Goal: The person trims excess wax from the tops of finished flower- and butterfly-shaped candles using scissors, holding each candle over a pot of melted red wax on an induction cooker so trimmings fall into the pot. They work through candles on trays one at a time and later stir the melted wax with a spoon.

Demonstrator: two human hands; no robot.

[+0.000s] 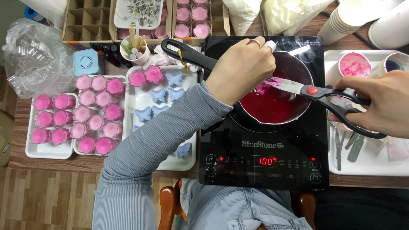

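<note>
Trays of pink candles (96, 115) and blue butterflies (159, 102) fill the counter's (59, 162) left. Left hand (240, 68), fingers curled shut on a pink wax lump (268, 84), holds it over the pan (277, 91) on the cooktop (264, 153). Right hand (383, 104), fingers closed through the scissors' (324, 96) handles, has the blades barely parted at the lump: judged mid-cut, wax dropping into the melt. Next snip needs blade on wax, clear of fingertips.

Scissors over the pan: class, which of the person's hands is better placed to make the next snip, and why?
Probably the right hand: its fingers sit in the black handles of the scissors, blades over the pan of red liquid. The left hand holds a pink lump at the blades.
</note>
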